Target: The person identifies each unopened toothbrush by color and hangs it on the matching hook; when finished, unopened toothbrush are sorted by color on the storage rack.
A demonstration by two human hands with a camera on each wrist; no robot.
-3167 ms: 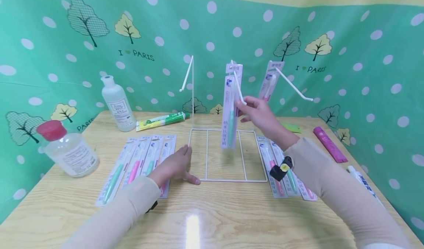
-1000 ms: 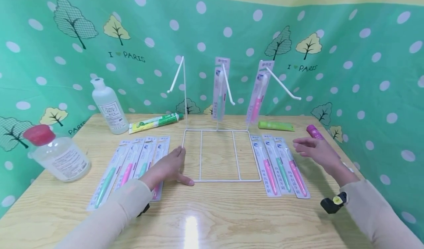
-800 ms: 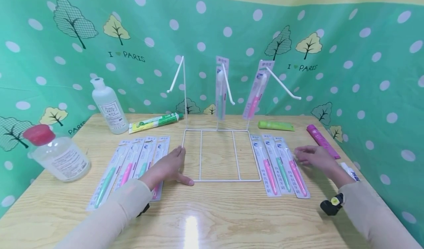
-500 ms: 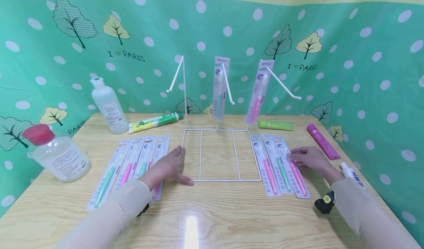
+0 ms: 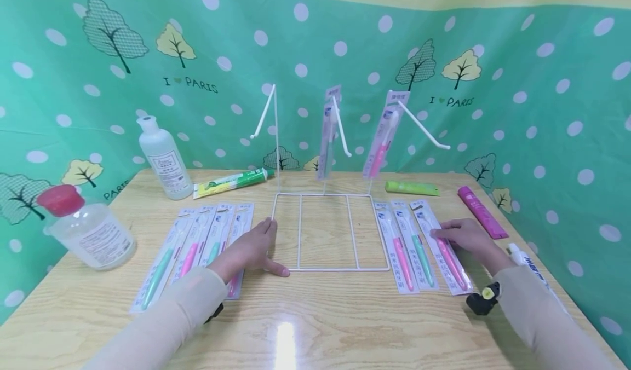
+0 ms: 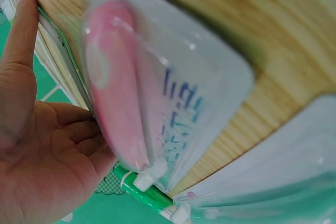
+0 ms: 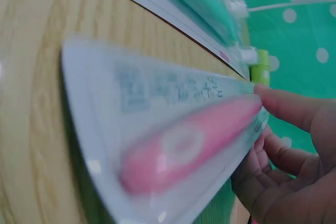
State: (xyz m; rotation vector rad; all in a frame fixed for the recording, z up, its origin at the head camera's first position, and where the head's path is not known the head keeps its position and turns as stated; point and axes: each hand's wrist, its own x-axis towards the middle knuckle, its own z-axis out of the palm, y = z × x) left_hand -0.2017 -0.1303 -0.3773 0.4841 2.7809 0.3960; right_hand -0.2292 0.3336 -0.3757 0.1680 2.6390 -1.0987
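My right hand (image 5: 467,235) pinches the outermost packaged pink toothbrush (image 5: 452,266) of the right-hand row by its edge. In the right wrist view, thumb and fingers grip one end of that toothbrush pack (image 7: 194,140), whose near end appears raised off the table. At the white wire rack (image 5: 327,270), my left hand (image 5: 250,248) rests on the left side of the base, thumb spread from the fingers. A green packaged toothbrush (image 5: 327,145) hangs from the rack's middle hook, and a pink one (image 5: 380,145) from the right hook. Nothing hangs on the left hook (image 5: 263,111).
Several packaged toothbrushes (image 5: 179,258) lie in a row left of the rack. Two more (image 5: 419,249) lie right of it. Around them are a pump-less clear bottle (image 5: 165,159), a red-capped bottle (image 5: 93,233), and green (image 5: 411,188), pink (image 5: 482,211) and white (image 5: 529,263) tubes.
After leaving the middle hook, where the green toothbrush now hangs, my right hand has come down to the right-hand row. It has taken the outermost pink toothbrush and shifted it slightly right.
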